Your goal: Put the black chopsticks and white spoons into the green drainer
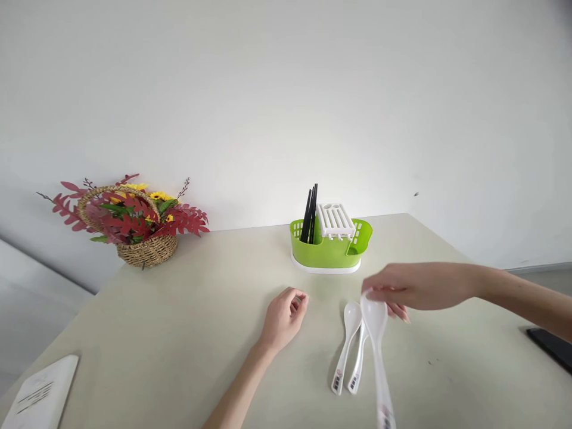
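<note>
My right hand pinches a white spoon by the bowl end, its handle pointing toward me. Left of it, two more white spoons lie on the table: one spoon in full view, and a second spoon whose bowl is mostly covered. My left hand rests on the table with its fingers curled in and nothing showing in them. Beyond both hands stands a green utensil holder on a white base, with black chopsticks upright in its left section and a white slotted rack across its middle.
A wicker basket of artificial red leaves and yellow flowers stands at the far left. A white box-like object lies at the near left edge. A dark flat object is at the right. Behind the table rises a wall.
</note>
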{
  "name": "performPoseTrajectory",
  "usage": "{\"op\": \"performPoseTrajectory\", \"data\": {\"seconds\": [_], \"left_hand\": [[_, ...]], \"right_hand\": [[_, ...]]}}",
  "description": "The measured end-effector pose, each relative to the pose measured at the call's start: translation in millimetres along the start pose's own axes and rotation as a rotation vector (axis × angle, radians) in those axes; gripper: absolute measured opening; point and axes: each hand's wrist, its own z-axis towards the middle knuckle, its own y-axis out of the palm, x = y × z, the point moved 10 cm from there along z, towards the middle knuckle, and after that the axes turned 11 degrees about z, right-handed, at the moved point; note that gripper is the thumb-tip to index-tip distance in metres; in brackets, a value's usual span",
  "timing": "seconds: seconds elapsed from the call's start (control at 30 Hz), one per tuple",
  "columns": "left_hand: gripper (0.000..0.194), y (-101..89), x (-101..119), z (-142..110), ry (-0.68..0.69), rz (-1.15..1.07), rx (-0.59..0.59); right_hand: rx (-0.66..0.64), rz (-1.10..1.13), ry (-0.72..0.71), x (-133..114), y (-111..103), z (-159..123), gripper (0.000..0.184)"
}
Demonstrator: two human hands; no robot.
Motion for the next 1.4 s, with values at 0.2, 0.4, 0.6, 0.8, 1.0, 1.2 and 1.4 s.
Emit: {"op": "performPoseTrajectory", "data": {"seconds": [0.2, 0.4, 0.6, 0.8, 1.0, 1.2, 1.4], "left_hand": [[0.026, -0.3, -1.3, -0.6, 0.012, -0.006, 0.001], [0.026, 1.9, -1.6, -1.8, 0.015, -0.024, -0.009], [0.025, 2.8, -0.5, -2.6, 0.016, -0.039, -0.031], [0.023, 4.3, -1.2, -3.2, 0.017, -0.041, -0.033], [0.023, 7.0, -1.5, -3.8, 0.033, -0.019, -0.041], [0.022, 9.8, -1.8, -4.8, 0.030, -0.016, -0.056], [0.023, 9.4, -0.4, -4.5, 0.045, -0.013, -0.061]], "right_hand": [[0.778, -0.348, -0.062, -80.0, -95.0, -26.4, 0.033], [1.088, -0.626, -0.085, -140.4, -145.3, -37.1, 0.030], [0.853, -0.851, -0.092, -152.0, -141.6, 17.4, 0.015], [0.623, -1.118, -0.030, -139.9, -113.5, 72.3, 0.035], [0.500, -1.184, 0.013, -133.0, -91.1, 105.4, 0.032], [0.495, -1.111, 0.033, -122.8, -86.6, 127.4, 0.026], [0.533, -0.993, 0.085, -113.7, -92.3, 146.6, 0.023]]}}
